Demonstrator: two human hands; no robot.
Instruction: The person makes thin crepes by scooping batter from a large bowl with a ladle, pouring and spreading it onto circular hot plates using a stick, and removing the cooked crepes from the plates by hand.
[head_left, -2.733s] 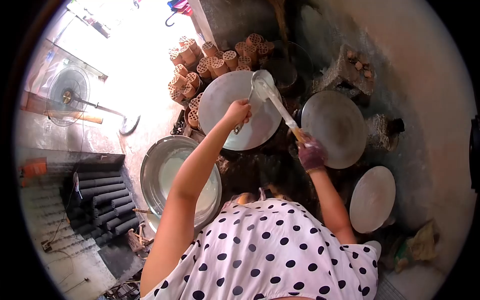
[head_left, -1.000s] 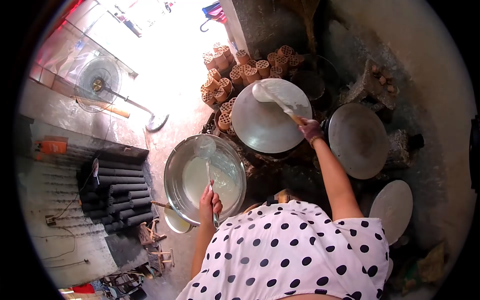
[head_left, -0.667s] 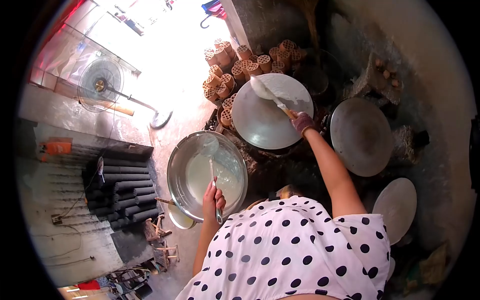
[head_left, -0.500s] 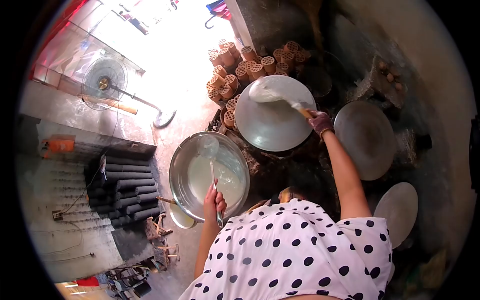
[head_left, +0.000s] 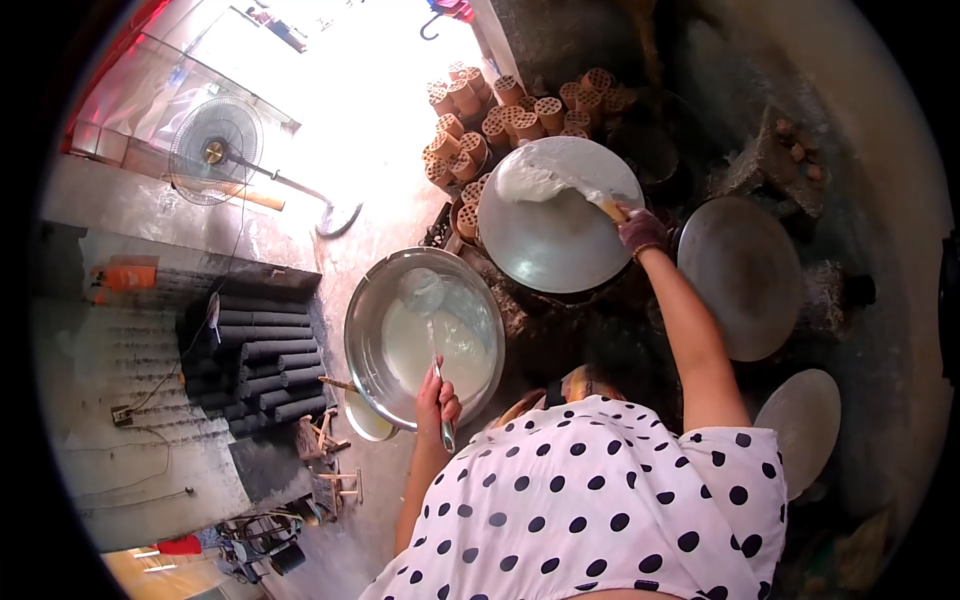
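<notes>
In my left hand (head_left: 438, 402) is a long-handled metal ladle (head_left: 433, 340), its bowl above the milky white liquid in a wide metal basin (head_left: 355, 345). The fingers are closed around the handle. My right hand (head_left: 642, 232), in a dark reddish glove, grips a wooden-handled tool (head_left: 612, 209) over a round pale griddle (head_left: 550, 250). Its head merges with a thick white patch (head_left: 535, 178) on the griddle's far left, so I cannot make out the head's exact shape.
Perforated clay-coloured cylinders (head_left: 525, 122) are piled beyond the griddle. Other round pans (head_left: 740, 278) stand to the right. A shallow dish (head_left: 368, 418) lies partly under the basin. Black cylinders (head_left: 262, 333) are stacked at left, and a floor fan (head_left: 215, 152) stands far left.
The white patch on the griddle looks wider and rougher, and the tool has shifted slightly with my right hand. The whole view has moved a little. My left hand still holds the ladle.
</notes>
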